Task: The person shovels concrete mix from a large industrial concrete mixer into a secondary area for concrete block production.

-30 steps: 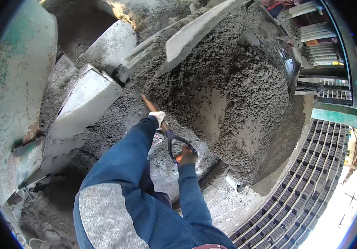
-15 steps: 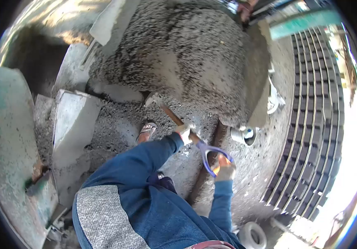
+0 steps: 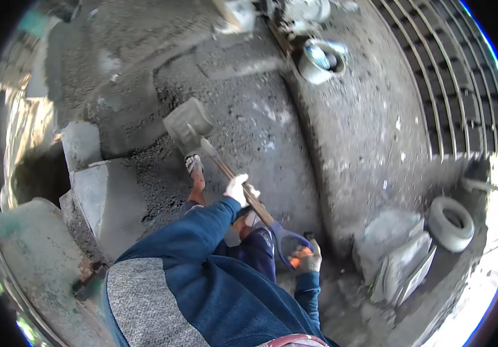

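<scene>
A shovel (image 3: 188, 128) with a flat metal blade, wooden shaft and purple D-shaped handle slants across the middle of the head view. My gloved left hand (image 3: 239, 190) is closed around the middle of the shaft. At the handle end, my gloved right hand (image 3: 311, 260) grips the purple loop, with orange showing at its fingers. The whole blade is visible over the grey, gritty floor, just beyond my sandalled foot (image 3: 194, 166). No heaped material shows on it.
A bucket (image 3: 313, 69) with things inside stands at upper right. Rows of dark blocks with long bars (image 3: 457, 87) lie beyond it. A tire (image 3: 451, 224) and stacked slabs (image 3: 402, 254) sit at lower right. Metal sheets (image 3: 37, 248) and a dark pit (image 3: 40, 173) lie left.
The view has turned, and the big heap of wet gravelly mix has left it. The shovel blade, earlier partly hidden at the heap's edge, now shows fully. Both hands keep their hold.
</scene>
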Demonstrator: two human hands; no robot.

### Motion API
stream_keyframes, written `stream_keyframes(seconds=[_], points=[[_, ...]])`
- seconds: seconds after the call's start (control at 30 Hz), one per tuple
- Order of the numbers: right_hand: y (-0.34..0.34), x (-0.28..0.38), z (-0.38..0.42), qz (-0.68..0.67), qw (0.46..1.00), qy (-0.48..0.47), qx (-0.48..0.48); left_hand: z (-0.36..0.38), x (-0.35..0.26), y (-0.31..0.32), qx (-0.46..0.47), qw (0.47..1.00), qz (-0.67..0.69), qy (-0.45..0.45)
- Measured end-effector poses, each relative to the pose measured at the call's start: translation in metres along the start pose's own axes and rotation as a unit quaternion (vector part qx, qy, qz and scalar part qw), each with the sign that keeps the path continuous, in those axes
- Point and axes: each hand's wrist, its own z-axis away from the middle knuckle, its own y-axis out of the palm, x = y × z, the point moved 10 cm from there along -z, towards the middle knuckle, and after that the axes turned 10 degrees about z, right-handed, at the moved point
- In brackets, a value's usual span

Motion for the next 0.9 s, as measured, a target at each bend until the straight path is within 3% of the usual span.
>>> stream_keyframes(seconds=[0.07,0.1,0.13,0.17,0.2,0.27,0.33,0.47,0.5,0.57,0.67,0.7,0.73,0.77,0.8,0.83,0.87,0.9], points=[[-0.081,-0.048,0.015,0.060,0.987,0.110,-0.102,0.001,0.092,-0.045,-0.047,0.993,-0.051,-0.097],[-0.124,-0.073,0.026,0.070,0.977,0.114,-0.166,-0.003,0.134,-0.066,-0.055,0.985,-0.071,-0.148],[-0.167,-0.100,0.041,0.080,0.963,0.115,-0.229,0.004,0.162,-0.080,-0.085,0.979,-0.140,-0.124],[-0.205,-0.115,0.055,0.124,0.951,0.085,-0.270,0.006,0.199,-0.099,-0.132,0.965,-0.137,-0.179],[-0.229,-0.123,0.068,0.171,0.934,0.054,-0.309,0.000,0.237,-0.124,-0.153,0.952,-0.120,-0.237],[-0.251,-0.126,0.096,0.167,0.900,0.067,-0.397,-0.012,0.287,-0.161,-0.189,0.936,-0.120,-0.270],[-0.245,-0.131,0.084,0.212,0.884,0.071,-0.410,-0.028,0.303,-0.177,-0.208,0.929,-0.104,-0.287],[-0.198,-0.193,0.008,0.202,0.921,0.045,-0.330,-0.077,0.202,-0.142,-0.159,0.962,-0.160,-0.156],[-0.157,-0.199,-0.013,0.117,0.951,0.052,-0.282,-0.109,0.165,-0.136,-0.121,0.973,-0.133,-0.144],[-0.011,-0.139,-0.057,-0.037,0.982,0.105,-0.149,-0.150,0.083,-0.115,-0.081,0.988,-0.087,-0.098],[0.106,-0.113,-0.143,0.042,0.991,-0.086,-0.096,-0.090,0.006,-0.023,-0.028,0.988,-0.136,-0.073],[0.148,-0.090,-0.148,-0.003,0.997,-0.041,-0.070,-0.069,0.009,-0.002,0.013,0.985,-0.112,-0.129],[0.188,-0.056,-0.141,-0.049,0.998,0.003,-0.044,-0.037,-0.005,0.020,0.009,0.979,-0.183,-0.085],[0.203,-0.011,-0.130,-0.019,0.994,-0.075,-0.078,-0.023,-0.019,0.036,0.028,0.978,-0.206,-0.034],[0.216,-0.032,-0.146,-0.073,0.994,-0.065,-0.057,-0.014,-0.035,0.048,0.047,0.973,-0.227,0.015],[0.234,-0.024,-0.141,-0.057,0.994,-0.073,-0.053,-0.010,-0.045,0.053,0.035,0.961,-0.274,0.002],[0.250,-0.017,-0.140,-0.041,0.994,-0.082,-0.052,-0.024,-0.064,0.038,-0.088,0.951,-0.297,-0.013],[0.274,0.014,-0.141,0.005,0.985,-0.157,-0.073,-0.030,-0.085,0.059,-0.068,0.940,-0.333,-0.023]])
